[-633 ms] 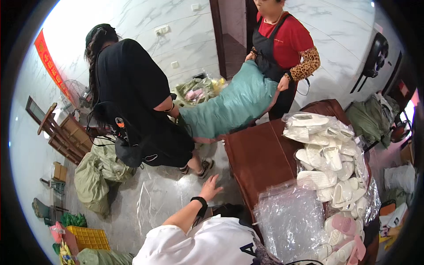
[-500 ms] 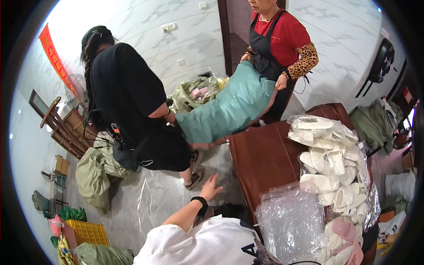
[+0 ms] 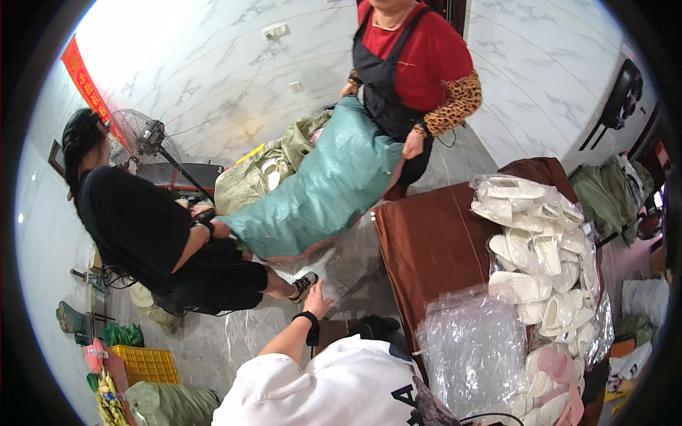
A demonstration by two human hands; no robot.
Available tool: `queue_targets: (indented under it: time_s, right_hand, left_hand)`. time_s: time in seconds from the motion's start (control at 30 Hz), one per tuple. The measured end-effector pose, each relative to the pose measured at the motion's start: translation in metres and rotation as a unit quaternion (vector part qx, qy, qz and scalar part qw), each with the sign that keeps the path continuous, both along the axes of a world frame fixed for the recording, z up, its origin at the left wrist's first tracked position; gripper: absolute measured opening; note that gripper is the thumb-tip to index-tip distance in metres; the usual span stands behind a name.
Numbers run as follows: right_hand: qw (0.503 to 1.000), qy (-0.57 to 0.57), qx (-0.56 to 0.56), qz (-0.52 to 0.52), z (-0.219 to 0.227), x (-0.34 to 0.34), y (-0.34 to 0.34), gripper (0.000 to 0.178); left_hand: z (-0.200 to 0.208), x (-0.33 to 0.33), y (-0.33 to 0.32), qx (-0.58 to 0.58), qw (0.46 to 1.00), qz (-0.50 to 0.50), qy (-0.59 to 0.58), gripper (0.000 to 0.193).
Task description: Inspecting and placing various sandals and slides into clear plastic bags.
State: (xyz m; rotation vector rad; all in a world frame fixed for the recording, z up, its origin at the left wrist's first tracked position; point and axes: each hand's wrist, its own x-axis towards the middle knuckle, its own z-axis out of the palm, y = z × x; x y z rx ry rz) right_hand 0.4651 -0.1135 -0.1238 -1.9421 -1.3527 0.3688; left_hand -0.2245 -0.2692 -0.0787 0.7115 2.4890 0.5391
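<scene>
My left hand, with a black band on the wrist, hangs over the grey floor to the left of the brown-covered table. Its fingers are stretched out and it holds nothing. My right hand is out of view. Ahead of me, two people carry a long green woven sack between them. The person in black grips its left end, and the person in the red top and dark apron holds its right end with both hands.
White slippers in clear bags are piled on the table, beside a stack of clear plastic bags. Behind the green sack sits an open olive sack. A standing fan, yellow crate and olive bundle are at left.
The two people and the green sack have shifted left, uncovering the fan and more of the olive sack. My left hand has moved slightly left and stays outstretched.
</scene>
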Motion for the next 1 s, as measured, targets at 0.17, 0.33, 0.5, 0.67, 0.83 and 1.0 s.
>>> queue_targets:
  time_s: [0.17,0.33,0.5,0.67,0.83,1.0]
  right_hand:
    - [0.999,-0.007,-0.010,-0.041,-0.002,0.013,-0.038,0.046]
    - [0.969,0.221,-0.018,-0.109,0.047,-0.051,-0.098,0.044]
    - [0.970,0.203,-0.022,-0.131,0.080,-0.058,-0.100,0.039]
    - [0.964,0.203,-0.005,-0.170,0.097,-0.067,-0.123,0.038]
    - [0.949,0.209,0.003,-0.234,0.131,-0.109,-0.154,0.037]
    - [0.906,0.236,-0.028,-0.351,0.165,-0.149,-0.183,0.038]
  left_hand:
    - [0.008,-0.014,-0.001,0.019,1.000,0.022,0.008,0.084]
    - [0.011,-0.029,0.032,0.084,0.995,-0.044,-0.009,0.066]
    - [0.087,-0.002,0.161,0.217,0.947,-0.232,-0.038,0.049]
    - [0.158,0.044,0.312,0.290,0.847,-0.437,-0.084,0.041]
    - [0.177,0.063,0.443,0.366,0.803,-0.471,0.010,0.043]
    - [0.184,0.109,0.553,0.381,0.767,-0.515,0.040,0.063]
